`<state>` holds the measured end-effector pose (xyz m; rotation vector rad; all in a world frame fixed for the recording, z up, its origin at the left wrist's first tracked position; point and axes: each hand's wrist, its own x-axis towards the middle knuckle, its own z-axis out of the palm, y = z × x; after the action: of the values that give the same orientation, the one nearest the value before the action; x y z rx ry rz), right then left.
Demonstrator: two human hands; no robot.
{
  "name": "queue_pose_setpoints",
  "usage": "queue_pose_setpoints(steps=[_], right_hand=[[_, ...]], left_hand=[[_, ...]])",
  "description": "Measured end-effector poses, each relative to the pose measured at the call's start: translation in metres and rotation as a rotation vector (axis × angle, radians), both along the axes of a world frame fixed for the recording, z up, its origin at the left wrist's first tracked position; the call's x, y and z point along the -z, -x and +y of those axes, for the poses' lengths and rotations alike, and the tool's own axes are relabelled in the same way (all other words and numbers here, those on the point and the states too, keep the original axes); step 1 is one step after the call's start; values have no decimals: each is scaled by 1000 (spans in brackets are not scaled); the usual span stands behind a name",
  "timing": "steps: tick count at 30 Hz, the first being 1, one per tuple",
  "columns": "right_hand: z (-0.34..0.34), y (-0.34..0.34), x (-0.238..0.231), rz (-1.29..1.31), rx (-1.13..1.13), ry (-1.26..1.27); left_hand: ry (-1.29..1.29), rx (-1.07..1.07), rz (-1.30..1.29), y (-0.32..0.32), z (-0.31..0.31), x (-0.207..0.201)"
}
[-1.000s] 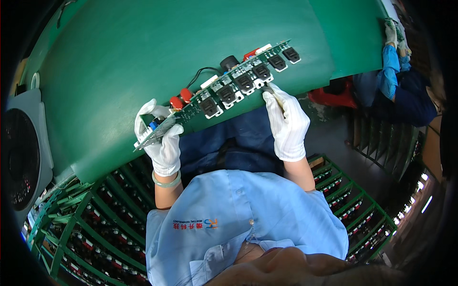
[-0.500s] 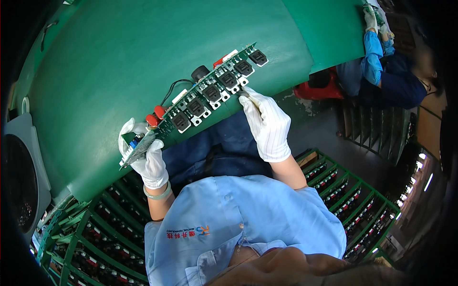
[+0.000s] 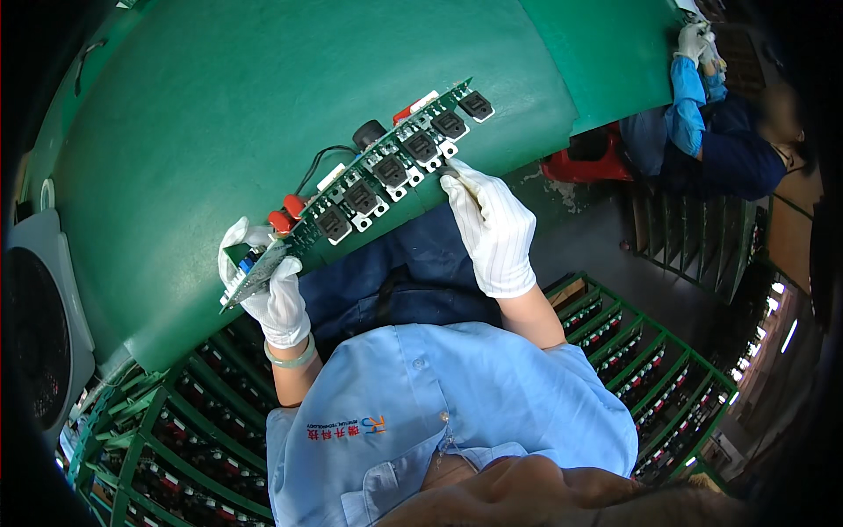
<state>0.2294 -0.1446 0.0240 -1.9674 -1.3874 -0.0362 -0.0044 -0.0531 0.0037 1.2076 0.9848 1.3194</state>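
A long green circuit board (image 3: pixel 303 226) is tilted up over the near edge of the green table. Along its near side runs a row of black socket-like parts (image 3: pixel 390 170) with white metal tabs; red parts and a black cylinder with dark wires show on its far side. My left hand (image 3: pixel 279 303), in a white glove, is closed around the board's left end, where a smaller upright board sits. My right hand (image 3: pixel 493 230), also gloved, is pinched by the tabs near the right end. A small dark tip shows at its fingers; its kind is hidden.
The green table top (image 3: pixel 219 123) stretches away from me. A grey fan-like unit (image 3: pixel 48 316) stands at far left. Green racks (image 3: pixel 650 369) filled with boards flank me on both sides. At right, another gloved person works beside a red stool (image 3: pixel 590 158).
My hands and the board look the same as before. At far right, the other person's gloved hands have shifted slightly, and the green board between them no longer shows clearly.
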Motion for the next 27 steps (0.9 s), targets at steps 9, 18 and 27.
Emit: queue_pose_setpoints(steps=[9,18,27], right_hand=[[0,3,-2,4,-7,27],[-1,1,-3,26,-14,50],[-1,-1,3,12,-15,-8]], left_hand=[[9,2,-18,-1,1,-1],[0,1,-21,0,1,-1],[-6,-4,15,0,0,-1]])
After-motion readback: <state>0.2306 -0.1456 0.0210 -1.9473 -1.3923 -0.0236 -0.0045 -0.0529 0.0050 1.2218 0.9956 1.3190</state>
